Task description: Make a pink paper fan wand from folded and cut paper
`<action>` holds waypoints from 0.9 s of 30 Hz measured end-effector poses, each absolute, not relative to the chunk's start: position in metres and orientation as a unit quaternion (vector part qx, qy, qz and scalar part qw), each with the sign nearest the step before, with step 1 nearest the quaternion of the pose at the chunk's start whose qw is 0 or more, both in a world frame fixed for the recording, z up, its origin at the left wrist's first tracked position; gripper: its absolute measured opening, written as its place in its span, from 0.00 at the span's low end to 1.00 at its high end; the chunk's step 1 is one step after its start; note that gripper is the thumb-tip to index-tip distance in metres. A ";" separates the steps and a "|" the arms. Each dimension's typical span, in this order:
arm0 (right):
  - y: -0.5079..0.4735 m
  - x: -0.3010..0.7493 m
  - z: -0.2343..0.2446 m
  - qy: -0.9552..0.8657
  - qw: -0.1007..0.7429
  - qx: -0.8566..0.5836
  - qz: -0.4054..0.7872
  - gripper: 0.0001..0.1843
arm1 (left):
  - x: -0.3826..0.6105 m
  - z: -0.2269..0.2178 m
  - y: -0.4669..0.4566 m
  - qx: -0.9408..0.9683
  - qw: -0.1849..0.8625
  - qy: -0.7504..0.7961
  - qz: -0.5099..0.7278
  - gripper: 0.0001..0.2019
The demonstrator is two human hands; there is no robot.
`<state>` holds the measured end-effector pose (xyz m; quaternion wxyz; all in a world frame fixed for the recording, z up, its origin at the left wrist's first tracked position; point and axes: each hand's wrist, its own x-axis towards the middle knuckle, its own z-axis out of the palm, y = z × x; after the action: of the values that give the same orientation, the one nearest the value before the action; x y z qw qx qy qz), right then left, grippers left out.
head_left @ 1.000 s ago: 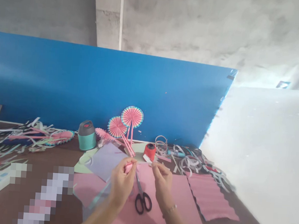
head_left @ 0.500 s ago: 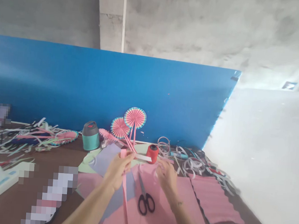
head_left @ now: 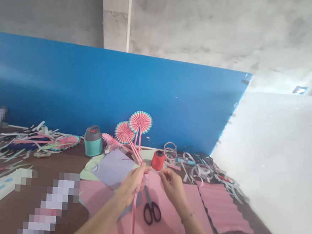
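My left hand (head_left: 132, 186) pinches the top of a long folded pink paper strip (head_left: 134, 215) that hangs down toward me. My right hand (head_left: 173, 185) is just to its right with fingers curled close together near the strip's top; what it holds is too small to see. Black-handled scissors (head_left: 149, 207) lie on the pink paper sheet (head_left: 170, 221) between my hands. A red spool (head_left: 158, 160) stands just beyond my fingers.
Two round pink paper fans (head_left: 134, 128) lean on the blue board (head_left: 94, 87). A teal flask (head_left: 93, 141) stands left of them. A pleated pink sheet (head_left: 221, 207) lies right, paper strips (head_left: 23, 145) and loops (head_left: 195, 166) are scattered, and a lilac sheet (head_left: 112, 167) lies ahead.
My left hand drew back from near the spool toward me, the pink strip now hanging straight down from it. My right hand closed in toward the strip's top.
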<state>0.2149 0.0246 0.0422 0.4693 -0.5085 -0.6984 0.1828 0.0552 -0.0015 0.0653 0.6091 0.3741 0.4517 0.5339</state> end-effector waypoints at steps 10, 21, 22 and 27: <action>0.028 0.222 0.043 -0.567 0.578 -0.488 0.325 0.16 | 0.043 0.059 0.003 0.299 0.565 0.444 0.629 0.32; -0.008 0.191 0.059 -0.458 0.528 -0.304 0.647 0.13 | 0.056 0.042 0.000 0.366 0.552 0.365 0.655 0.24; -0.009 0.191 0.060 -0.466 0.534 -0.306 0.635 0.13 | 0.056 0.042 -0.001 0.369 0.548 0.362 0.657 0.23; -0.007 0.191 0.058 -0.480 0.535 -0.330 0.612 0.15 | 0.055 0.044 -0.004 0.374 0.554 0.343 0.660 0.21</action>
<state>0.1908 -0.0073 0.0580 0.5353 -0.3295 -0.4797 0.6122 0.0545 -0.0035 0.0440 0.5543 0.3737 0.3426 0.6601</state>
